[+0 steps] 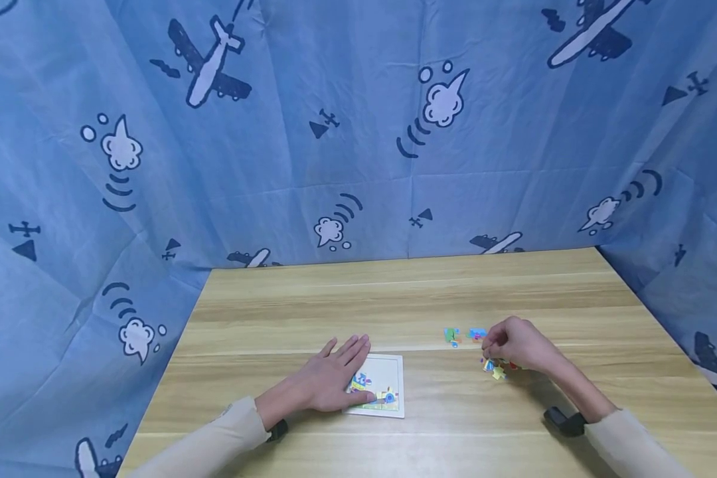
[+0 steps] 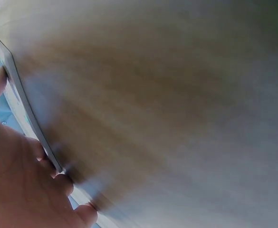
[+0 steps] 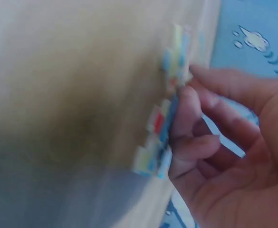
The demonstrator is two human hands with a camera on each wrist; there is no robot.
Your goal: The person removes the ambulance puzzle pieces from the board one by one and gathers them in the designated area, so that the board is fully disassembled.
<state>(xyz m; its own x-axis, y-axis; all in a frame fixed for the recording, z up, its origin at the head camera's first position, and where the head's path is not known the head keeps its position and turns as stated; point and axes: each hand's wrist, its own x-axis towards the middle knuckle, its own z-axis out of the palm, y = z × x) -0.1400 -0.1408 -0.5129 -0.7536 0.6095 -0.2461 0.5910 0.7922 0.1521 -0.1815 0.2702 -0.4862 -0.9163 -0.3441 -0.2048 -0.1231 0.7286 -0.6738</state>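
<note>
Plainly, wood separates our puzzle board [image 1: 390, 369] from the bright loose pieces [image 1: 497, 373] and reaches the far edge of the table [image 1: 334, 305], our left hand [image 1: 332, 383] flat on the pale-rimmed, partly coloured board, our right hand [image 1: 521, 345] curled at the pieces, its grip unclear.

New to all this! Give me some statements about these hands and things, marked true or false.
1. The left hand rests on the board. True.
2. The right hand rests on the board too. False: it is at the pieces, fingers bent.
3. Those pieces lie right of the board. True.
4. The board is all white inside. False: coloured parts show in it.
5. The curtain has planes on it. True.
</note>
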